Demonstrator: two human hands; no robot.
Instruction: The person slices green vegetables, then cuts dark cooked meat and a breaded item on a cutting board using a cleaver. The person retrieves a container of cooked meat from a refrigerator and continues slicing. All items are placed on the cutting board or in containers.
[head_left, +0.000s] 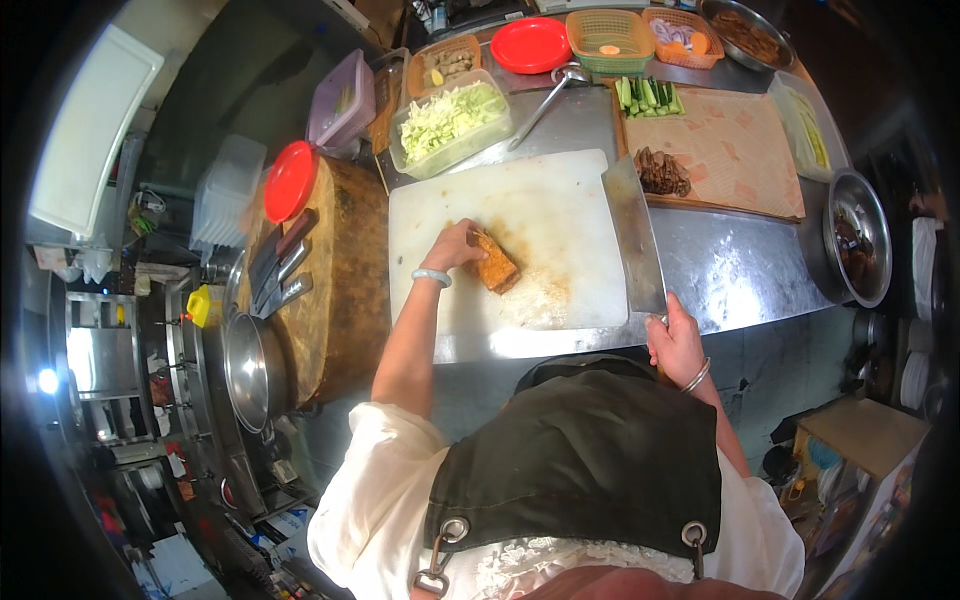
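Observation:
On the white cutting board (427, 292) lies a browned rectangular block of food (496, 264), perhaps braised tofu. My left hand (456, 247) holds its upper left end with thumb and fingers. In my right hand (675, 341) is the handle of a large cleaver (634, 236), its broad blade pointing away from me over the board's right edge. Sliced brown meat (661, 172) and cut cucumber sticks (646, 97) rest on a paper-lined tray (724, 146) at the upper right. Brown stains mark the board.
Knives (281, 262) and a red lid (289, 181) sit on a round wooden block (337, 300) at left. Beyond the board are a tub of shredded cabbage (454, 124), a ladle (544, 109), a red plate (530, 45) and baskets. A steel bowl (859, 238) stands far right.

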